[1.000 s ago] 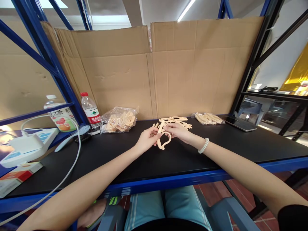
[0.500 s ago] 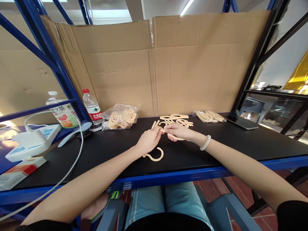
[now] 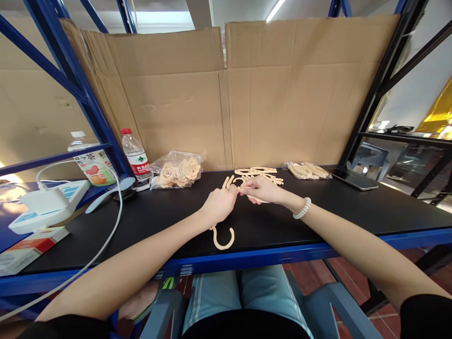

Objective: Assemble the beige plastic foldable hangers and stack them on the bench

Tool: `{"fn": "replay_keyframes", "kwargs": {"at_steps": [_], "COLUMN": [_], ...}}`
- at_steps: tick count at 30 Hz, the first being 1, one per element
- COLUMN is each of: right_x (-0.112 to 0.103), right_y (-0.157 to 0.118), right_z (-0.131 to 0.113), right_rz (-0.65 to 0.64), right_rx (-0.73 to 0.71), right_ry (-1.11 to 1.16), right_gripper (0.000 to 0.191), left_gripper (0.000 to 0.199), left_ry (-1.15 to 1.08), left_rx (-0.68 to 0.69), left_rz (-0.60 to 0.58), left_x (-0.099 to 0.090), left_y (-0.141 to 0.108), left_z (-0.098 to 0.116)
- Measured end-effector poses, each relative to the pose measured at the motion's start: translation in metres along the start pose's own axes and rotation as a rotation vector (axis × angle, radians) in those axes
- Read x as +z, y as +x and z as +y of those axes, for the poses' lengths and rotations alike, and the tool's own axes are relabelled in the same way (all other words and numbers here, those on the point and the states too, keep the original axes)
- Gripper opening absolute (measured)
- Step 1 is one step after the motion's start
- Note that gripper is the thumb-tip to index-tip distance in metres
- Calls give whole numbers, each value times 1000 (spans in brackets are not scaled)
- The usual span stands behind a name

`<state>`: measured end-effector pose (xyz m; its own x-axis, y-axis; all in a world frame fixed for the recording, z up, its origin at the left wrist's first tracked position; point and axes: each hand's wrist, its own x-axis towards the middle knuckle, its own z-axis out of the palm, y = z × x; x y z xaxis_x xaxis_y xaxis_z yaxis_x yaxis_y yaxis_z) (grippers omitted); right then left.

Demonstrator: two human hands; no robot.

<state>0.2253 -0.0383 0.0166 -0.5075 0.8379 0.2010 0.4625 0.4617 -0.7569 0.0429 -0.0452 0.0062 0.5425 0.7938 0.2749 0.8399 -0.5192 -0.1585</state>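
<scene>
My left hand (image 3: 221, 205) is closed around a beige hanger piece; its hook (image 3: 223, 247) sticks out below the wrist, over the black table top. Close beside it, my right hand (image 3: 262, 189) pinches a curved beige hanger arm (image 3: 260, 201), mostly covered by the fingers. The fingertips of both hands nearly meet, and the parts between them are too hidden to tell whether they are joined. Just beyond the hands lie several loose beige hanger pieces (image 3: 256, 171).
A clear bag of beige hooks (image 3: 180, 172) lies at the back left, a bag of beige pieces (image 3: 309, 170) at the back right beside a phone (image 3: 355, 179). Bottles (image 3: 136, 157), a blue brush (image 3: 106, 197), a power strip (image 3: 67, 202) and a white cable (image 3: 115, 221) occupy the left. Cardboard (image 3: 300, 94) walls the back.
The hook below my left hand has swung round, its opening now facing up and closer to the table's front edge. Both hands stay in nearly the same place.
</scene>
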Motion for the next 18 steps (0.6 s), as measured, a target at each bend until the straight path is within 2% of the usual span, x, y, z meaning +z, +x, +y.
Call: {"fn": "replay_keyframes", "kwargs": {"at_steps": [6,13,18], "right_x": [3,14,19], "right_y": [-2,2,3], "right_z": [-7,2,0], "right_rz": [83,174,318], "right_rx": [-33,-74,-230], "right_ry": [-56,-19,-257], "right_gripper": [17,23,26], "left_gripper": [33,34,36], "left_ry": [-75,-121,-357], "left_rx": [-48,-119,-62], "left_rz": [16,51,127], "left_x": [-1,3,10], "left_y": [0,2,7], "left_z": [1,0,-9]}}
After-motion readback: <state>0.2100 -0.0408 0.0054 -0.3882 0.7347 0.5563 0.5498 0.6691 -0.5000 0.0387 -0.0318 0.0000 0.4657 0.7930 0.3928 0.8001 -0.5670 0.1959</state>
